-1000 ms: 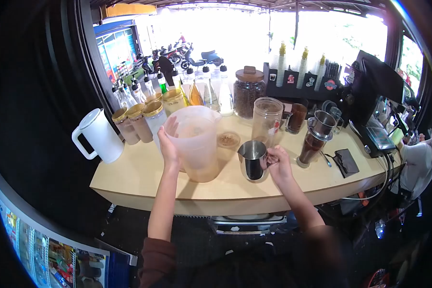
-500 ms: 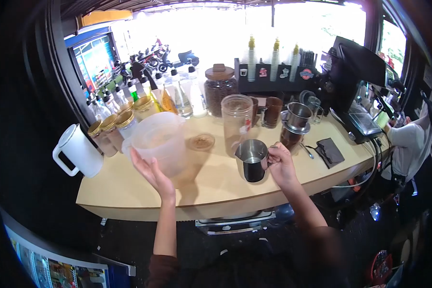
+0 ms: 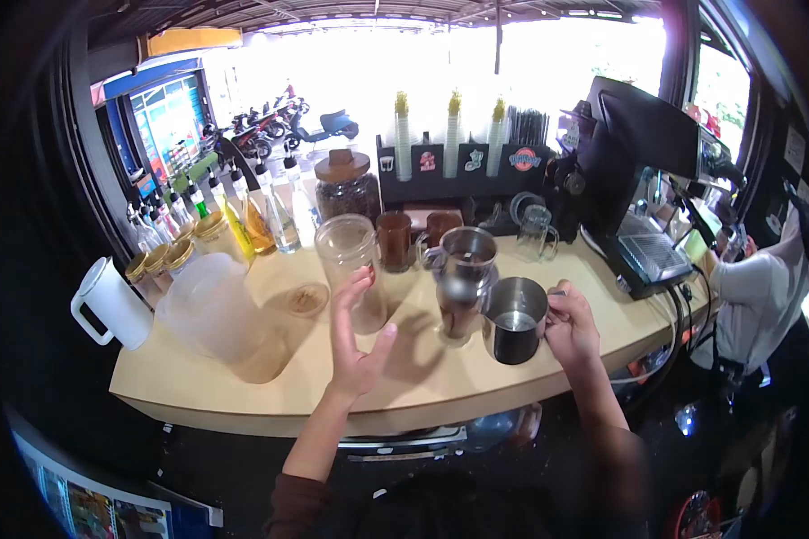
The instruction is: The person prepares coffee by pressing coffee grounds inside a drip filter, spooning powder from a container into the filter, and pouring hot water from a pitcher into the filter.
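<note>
A steel milk pitcher [image 3: 512, 334] hangs upright above the counter's front, its handle gripped by my right hand [image 3: 573, 328]. My left hand [image 3: 355, 355] is empty, fingers raised and thumb spread, in front of a tall clear jar [image 3: 346, 241]; whether it touches the jar I cannot tell. Between the hands, a metal coffee dripper [image 3: 467, 250] sits on a glass of dark liquid [image 3: 459, 319]. Left of my left hand stands a large frosted plastic jug [image 3: 211, 310], touched by neither hand. A round lid-like disc [image 3: 307, 300] lies behind the jug.
Pump bottles [image 3: 256, 220] and gold-lidded jars [image 3: 214, 235] line the left, beside a white kettle [image 3: 112, 301]. Behind are a coffee bean jar [image 3: 346, 189], brown mugs [image 3: 394, 241] and a cup rack [image 3: 467, 171]. An espresso machine [image 3: 643, 256] and another person [image 3: 760, 278] are at right.
My left hand has come away from the frosted jug and moved right, to the clear jar. The milk pitcher has moved right, past the dripper. The view has turned right.
</note>
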### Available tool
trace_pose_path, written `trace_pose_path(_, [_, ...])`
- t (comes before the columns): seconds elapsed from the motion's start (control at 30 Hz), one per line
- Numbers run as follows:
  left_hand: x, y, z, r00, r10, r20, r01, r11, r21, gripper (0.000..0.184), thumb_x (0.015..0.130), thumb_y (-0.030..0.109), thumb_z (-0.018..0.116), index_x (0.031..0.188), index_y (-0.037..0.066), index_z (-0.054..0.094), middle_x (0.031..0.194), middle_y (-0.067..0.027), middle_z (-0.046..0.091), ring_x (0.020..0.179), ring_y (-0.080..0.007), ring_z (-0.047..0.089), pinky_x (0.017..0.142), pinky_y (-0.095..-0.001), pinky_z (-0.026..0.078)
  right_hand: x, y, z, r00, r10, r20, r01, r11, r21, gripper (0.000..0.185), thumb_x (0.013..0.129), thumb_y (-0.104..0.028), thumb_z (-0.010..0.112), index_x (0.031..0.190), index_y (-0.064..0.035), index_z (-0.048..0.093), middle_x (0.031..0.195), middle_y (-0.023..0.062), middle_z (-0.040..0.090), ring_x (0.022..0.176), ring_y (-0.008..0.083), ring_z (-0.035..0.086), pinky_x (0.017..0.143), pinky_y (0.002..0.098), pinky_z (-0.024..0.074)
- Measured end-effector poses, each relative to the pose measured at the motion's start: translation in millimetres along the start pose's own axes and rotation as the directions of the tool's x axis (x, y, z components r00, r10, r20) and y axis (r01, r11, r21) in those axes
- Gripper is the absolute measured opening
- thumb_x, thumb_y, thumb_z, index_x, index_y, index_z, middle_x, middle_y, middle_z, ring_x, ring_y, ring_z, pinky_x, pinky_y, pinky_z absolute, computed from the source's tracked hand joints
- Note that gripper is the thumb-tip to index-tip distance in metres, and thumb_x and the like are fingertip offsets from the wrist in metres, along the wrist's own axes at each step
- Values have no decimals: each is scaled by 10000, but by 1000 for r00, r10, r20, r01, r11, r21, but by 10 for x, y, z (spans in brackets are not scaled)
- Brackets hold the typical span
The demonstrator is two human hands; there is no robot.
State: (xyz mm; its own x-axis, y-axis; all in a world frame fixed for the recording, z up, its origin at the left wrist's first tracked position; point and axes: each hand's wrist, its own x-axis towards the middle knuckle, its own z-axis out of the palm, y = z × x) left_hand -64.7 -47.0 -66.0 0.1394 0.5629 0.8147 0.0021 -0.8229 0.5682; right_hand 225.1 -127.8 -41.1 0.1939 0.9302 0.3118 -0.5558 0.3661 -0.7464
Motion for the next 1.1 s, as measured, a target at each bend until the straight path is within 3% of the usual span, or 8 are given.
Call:
trace_pose_path(0.13, [258,-138,458,970,-204,134,222,965,-141,794,751,196,713,1397,27,283,1423,-128,334,1341,-253,311,1117,-408,222,169,-388,-142,999,-1,-45,0,1000,-27,151,810,-3,576,744,-84,467,622,-3,482,535,99,465,525,258,401])
trace_pose_path(0.27, [431,-291,731,956,-222,194,264,937,-227,964,653,182,813,1425,65,247,1413,-117,330,1321,-238,336,1101,-378,272,402,-583,-364,1000,-4,3,4,997,-77,142,805,-31,593,751,-86,473,621,15,502,525,137,508,521,287,426])
trace_pose_path(0.5, [368,-480,833,877,-389,282,450,870,-201,957,661,161,822,1416,58,243,1366,-104,400,1275,-228,403,1094,-381,294,874,-685,-336,995,28,97,-14,990,-137,131,809,-38,596,758,-81,484,642,5,511,560,104,499,542,266,412])
trace_pose_path(0.63, [374,-531,793,802,-459,383,506,862,-25,782,706,188,796,1343,26,370,1283,-95,485,1226,-209,440,1056,-368,325,1042,-668,-226,995,52,86,-36,983,-182,133,799,-2,597,765,-75,492,673,16,544,588,98,517,563,242,399])
trace_pose_path(0.67, [356,-529,823,852,-416,319,457,887,-65,645,720,228,781,1256,30,483,1181,-104,576,1142,-213,513,1012,-366,370,1095,-638,-236,996,25,86,-9,982,-188,155,792,16,610,772,-79,490,681,18,554,589,95,525,514,249,382])
trace_pose_path(0.77, [363,-499,853,865,-381,327,439,890,-122,627,712,202,772,1245,29,492,1154,-105,591,1110,-211,536,985,-360,397,1154,-750,-55,984,95,151,-60,972,-226,166,796,4,626,781,-83,485,688,13,556,584,92,534,468,262,418])
trace_pose_path(0.83, [350,-535,857,846,-403,349,470,873,-129,666,709,192,771,1271,23,456,1201,-107,555,1133,-207,518,1000,-361,384,1212,-782,34,985,93,143,-54,965,-256,170,809,4,619,782,-83,475,685,7,550,594,101,568,483,297,529])
trace_pose_path(1.1, [368,-529,905,845,-412,342,496,842,-211,765,670,204,785,1296,-5,398,1228,-125,527,1143,-214,513,999,-365,392,1396,-833,188,971,124,205,-48,939,-342,187,813,33,627,800,-63,467,707,26,589,612,97,592,549,239,496])
